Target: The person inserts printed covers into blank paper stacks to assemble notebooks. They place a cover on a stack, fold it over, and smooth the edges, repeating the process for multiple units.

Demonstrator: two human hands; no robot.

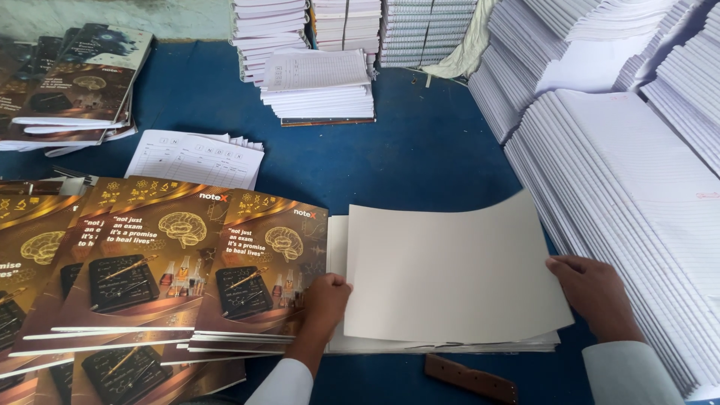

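On the blue tabletop [420, 150], tall stacks of ruled paper [622, 217] rise just right of a low pile of blank grey sheets [450, 345], with fanned brown-and-gold notebook covers [172, 270] just left of it. The pile's top sheet [450, 270] curls upward. The right hand [592, 292] is clamped on that sheet's right edge, and the left hand [324, 300] is closed on its left edge.

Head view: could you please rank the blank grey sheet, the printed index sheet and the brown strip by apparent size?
1. Blank grey sheet, clearly largest.
2. Printed index sheet, though it lies farther away.
3. Brown strip, smallest despite lying nearest the camera.
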